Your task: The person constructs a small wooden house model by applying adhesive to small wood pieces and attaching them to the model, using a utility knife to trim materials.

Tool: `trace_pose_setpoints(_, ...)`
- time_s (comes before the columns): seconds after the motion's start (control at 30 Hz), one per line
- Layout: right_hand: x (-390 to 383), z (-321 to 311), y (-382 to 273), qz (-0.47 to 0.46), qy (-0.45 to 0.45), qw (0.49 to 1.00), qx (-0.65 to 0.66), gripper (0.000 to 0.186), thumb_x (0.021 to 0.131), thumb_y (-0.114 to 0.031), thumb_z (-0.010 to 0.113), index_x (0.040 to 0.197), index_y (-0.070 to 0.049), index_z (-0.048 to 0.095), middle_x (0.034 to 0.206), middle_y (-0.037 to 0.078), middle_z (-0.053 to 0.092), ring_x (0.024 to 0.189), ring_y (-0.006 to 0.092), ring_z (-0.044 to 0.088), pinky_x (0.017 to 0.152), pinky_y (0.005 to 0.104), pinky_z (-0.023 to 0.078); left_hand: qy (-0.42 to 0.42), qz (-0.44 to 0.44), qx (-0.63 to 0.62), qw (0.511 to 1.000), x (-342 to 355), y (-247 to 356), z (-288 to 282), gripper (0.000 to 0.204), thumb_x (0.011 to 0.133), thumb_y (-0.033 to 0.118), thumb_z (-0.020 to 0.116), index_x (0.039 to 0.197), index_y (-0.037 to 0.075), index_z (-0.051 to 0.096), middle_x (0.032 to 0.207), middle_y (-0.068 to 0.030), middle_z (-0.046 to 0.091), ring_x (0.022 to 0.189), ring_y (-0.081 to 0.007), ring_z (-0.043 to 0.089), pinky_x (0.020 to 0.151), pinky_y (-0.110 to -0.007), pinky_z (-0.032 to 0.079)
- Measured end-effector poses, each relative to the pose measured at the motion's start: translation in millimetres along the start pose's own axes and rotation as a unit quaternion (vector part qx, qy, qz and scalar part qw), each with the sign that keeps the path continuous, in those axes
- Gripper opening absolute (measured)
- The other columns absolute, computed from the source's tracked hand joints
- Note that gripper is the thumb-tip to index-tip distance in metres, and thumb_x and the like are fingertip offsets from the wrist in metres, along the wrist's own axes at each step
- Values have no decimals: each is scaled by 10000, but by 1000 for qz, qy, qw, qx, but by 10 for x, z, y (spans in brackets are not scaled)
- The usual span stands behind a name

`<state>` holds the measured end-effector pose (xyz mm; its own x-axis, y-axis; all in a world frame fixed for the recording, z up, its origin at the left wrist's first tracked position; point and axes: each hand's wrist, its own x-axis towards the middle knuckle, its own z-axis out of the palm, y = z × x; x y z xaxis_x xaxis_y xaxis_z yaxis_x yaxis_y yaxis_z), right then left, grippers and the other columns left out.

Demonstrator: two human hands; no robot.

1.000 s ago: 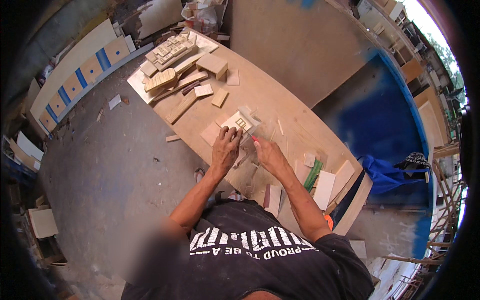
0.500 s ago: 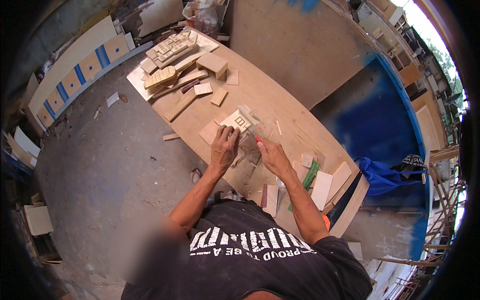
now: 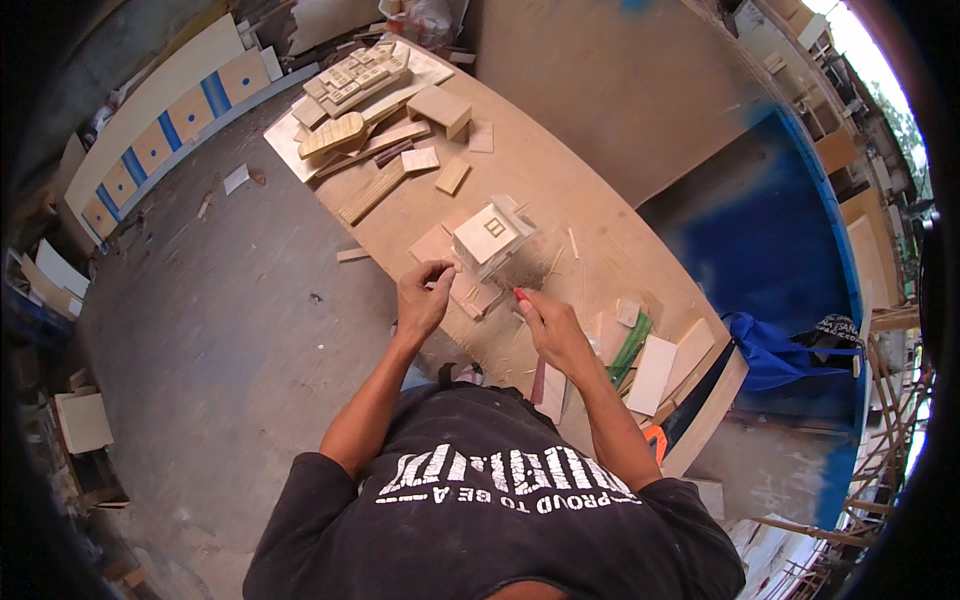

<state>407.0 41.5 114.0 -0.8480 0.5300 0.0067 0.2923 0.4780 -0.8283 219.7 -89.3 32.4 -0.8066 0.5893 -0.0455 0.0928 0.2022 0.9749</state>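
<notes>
A small pale wooden model house (image 3: 488,234), with a little window frame on its upper face, sits on a flat wooden board (image 3: 430,243) in the middle of the bench. My left hand (image 3: 424,296) is beside its near left corner, thumb and fingers pinched together; what they hold, if anything, is too small to make out. In front of the house, my right hand (image 3: 553,328) grips a slim red-handled tool (image 3: 519,294), whose tip points toward the board. Thin wood slivers (image 3: 471,297) lie on the board between my hands.
Wood blocks and offcuts (image 3: 375,190), plus another wooden model (image 3: 358,78), crowd the bench's far left end. Near my right forearm lie a green piece (image 3: 631,345), pale boards (image 3: 652,375) and an orange-handled tool (image 3: 655,441). A blue-painted panel (image 3: 770,230) stands beyond the bench.
My left hand has come off the house and drawn back to its near left side, fingers pinched. The right hand, still gripping the red-handled tool, has pulled slightly back toward me.
</notes>
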Motion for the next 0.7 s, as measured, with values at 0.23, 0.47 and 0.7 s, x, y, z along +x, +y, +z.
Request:
trace_pose_setpoints(0.23, -400, 596, 84, 80, -31, 996, 17, 264, 1015, -196, 466, 1009, 41, 582, 845, 301, 601, 849, 494, 593, 709, 494, 457, 2, -31, 89, 996, -214, -795, -414, 201, 881, 117, 669, 1023, -15, 723, 903, -96, 734, 843, -160, 675, 807, -304, 525)
trace_pose_setpoints(0.47, -503, 1278, 236, 121, 17, 992, 21, 287, 1013, -213, 467, 1002, 57, 567, 855, 329, 610, 863, 499, 599, 732, 539, 449, -54, -7, 144, 988, -171, -1004, -607, 196, 868, 108, 666, 1007, -18, 722, 909, -147, 729, 824, -186, 681, 787, -318, 527)
trace_pose_setpoints(0.7, -276, 2087, 278, 158, 83, 984, -25, 278, 1011, -216, 457, 1004, 35, 575, 870, 315, 631, 856, 512, 602, 743, 566, 459, -105, 116, 223, 962, 114, -1090, -858, 151, 841, 95, 685, 952, -4, 705, 915, -153, 660, 866, -319, 627, 792, -389, 508)
